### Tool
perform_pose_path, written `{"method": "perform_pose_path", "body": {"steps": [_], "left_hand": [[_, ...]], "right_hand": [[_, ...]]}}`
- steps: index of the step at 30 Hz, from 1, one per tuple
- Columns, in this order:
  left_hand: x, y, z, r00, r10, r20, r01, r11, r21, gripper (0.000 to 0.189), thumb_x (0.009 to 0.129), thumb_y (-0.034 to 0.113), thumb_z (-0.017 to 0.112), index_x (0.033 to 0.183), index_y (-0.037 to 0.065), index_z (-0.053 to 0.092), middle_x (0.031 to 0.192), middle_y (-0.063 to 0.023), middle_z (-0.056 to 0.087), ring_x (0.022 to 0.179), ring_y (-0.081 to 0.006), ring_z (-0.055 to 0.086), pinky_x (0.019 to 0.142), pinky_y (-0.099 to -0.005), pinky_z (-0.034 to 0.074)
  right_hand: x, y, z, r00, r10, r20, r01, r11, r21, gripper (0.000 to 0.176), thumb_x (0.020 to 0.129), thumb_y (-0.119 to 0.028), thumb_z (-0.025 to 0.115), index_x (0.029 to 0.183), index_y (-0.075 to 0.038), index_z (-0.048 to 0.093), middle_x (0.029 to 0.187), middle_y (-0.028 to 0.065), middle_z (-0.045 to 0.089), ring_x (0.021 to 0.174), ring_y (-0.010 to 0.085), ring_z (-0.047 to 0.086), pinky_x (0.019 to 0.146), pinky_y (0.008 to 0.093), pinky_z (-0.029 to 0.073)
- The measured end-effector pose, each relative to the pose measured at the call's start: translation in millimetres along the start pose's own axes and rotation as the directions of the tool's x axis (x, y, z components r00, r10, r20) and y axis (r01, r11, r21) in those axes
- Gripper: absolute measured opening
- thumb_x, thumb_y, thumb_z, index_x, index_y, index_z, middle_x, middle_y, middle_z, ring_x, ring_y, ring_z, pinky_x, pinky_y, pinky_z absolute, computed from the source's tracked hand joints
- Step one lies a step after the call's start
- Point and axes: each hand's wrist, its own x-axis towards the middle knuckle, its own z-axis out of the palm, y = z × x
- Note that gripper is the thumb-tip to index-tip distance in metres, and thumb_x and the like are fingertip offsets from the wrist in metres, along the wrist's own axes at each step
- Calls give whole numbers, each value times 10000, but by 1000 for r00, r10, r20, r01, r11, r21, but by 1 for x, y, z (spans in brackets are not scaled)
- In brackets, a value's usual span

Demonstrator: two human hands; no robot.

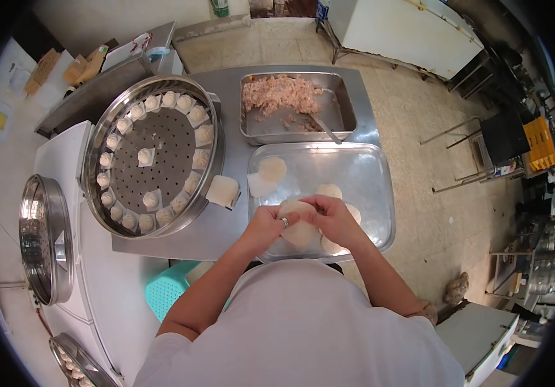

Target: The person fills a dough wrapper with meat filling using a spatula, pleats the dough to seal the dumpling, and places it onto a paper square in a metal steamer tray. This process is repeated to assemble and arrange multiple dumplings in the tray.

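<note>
Over a shallow metal tray (381,193), a round dough wrapper (298,233) is held up between my two hands. My left hand (266,227), with a ring on one finger, is closed on its left edge. The fingers of my right hand (337,221) pinch its upper right side. Whether filling lies inside cannot be seen. Several more dough wrappers (272,170) lie on the tray, partly hidden by my right hand. Beyond it, a deep pan (348,116) holds pink minced filling (277,92) and a flat-handled utensil (326,129).
A round perforated steamer tray (155,151) at left bears a ring of pleated buns (144,156) on paper squares. A stack of paper squares (224,191) sits beside it on the metal table (226,80). Another steamer (46,238) and a turquoise stool (166,291) are further left.
</note>
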Motion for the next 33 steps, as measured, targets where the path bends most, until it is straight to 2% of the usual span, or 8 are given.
{"method": "perform_pose_path", "body": {"steps": [12, 17, 19, 20, 22, 25, 28, 33], "left_hand": [[-5, 4, -16, 997, 12, 78, 18, 924, -383, 375, 975, 228, 733, 1208, -59, 672, 1086, -90, 729, 951, -174, 692, 839, -309, 557], [-17, 18, -21, 1000, -6, -25, 4, 998, -60, 385, 942, 187, 768, 1237, -35, 658, 1108, -81, 721, 977, -163, 685, 825, -304, 551], [-17, 15, -23, 997, -30, -75, 26, 998, -58, 386, 937, 165, 770, 1246, -34, 652, 1120, -85, 717, 987, -166, 682, 826, -310, 551], [-16, 13, -26, 995, -41, -93, 36, 998, -51, 385, 937, 153, 768, 1251, -36, 648, 1127, -89, 715, 992, -169, 681, 828, -315, 552], [-16, 8, -29, 992, -68, -109, 59, 995, -84, 378, 944, 141, 758, 1259, -36, 645, 1134, -91, 712, 1007, -174, 677, 847, -325, 552], [-15, -4, -29, 991, -98, -87, 76, 971, -225, 365, 960, 141, 737, 1270, -27, 644, 1139, -87, 711, 1026, -184, 675, 882, -339, 553], [-4, -23, -36, 992, -109, -60, 78, 923, -376, 366, 973, 149, 722, 1279, -28, 630, 1158, -97, 703, 1032, -201, 682, 887, -347, 558], [-6, -9, -40, 983, -172, -59, 121, 860, -497, 371, 997, 165, 692, 1290, -45, 605, 1187, -119, 690, 1074, -226, 684, 933, -361, 562]], "right_hand": [[8, 9, -7, 977, 184, 104, -190, 981, 49, 214, 952, -112, 712, 1061, 67, 668, 903, 103, 709, 755, 163, 703, 650, 301, 592], [38, -17, -25, 996, -45, -82, 17, 952, -307, 213, 959, -112, 691, 1092, 54, 710, 868, 62, 715, 741, 125, 681, 647, 276, 559], [74, -26, -50, 928, -318, -195, 170, 825, -538, 193, 947, -123, 699, 1068, 23, 740, 862, 64, 741, 748, 124, 683, 666, 288, 544], [89, -48, -54, 877, -427, -221, 188, 728, -660, 195, 897, -128, 711, 1029, 12, 744, 897, 196, 755, 812, 300, 743, 743, 389, 576], [132, -66, -71, 877, -445, -184, 136, 595, -792, 220, 890, -160, 707, 1036, -1, 750, 942, 219, 748, 883, 384, 733, 778, 437, 582], [195, -61, -86, 948, -263, -178, -103, 273, -956, 293, 866, -239, 743, 1040, -3, 760, 965, 238, 747, 941, 413, 722, 828, 451, 581], [231, -57, -89, 982, -8, -190, -186, 168, -968, 269, 866, -237, 715, 1008, -14, 767, 993, 265, 736, 991, 422, 718, 863, 486, 579], [240, -75, -96, 995, -78, -61, -65, -55, -996, 174, 872, -132, 641, 949, -33, 761, 1008, 224, 751, 990, 388, 733, 830, 474, 597]]}}
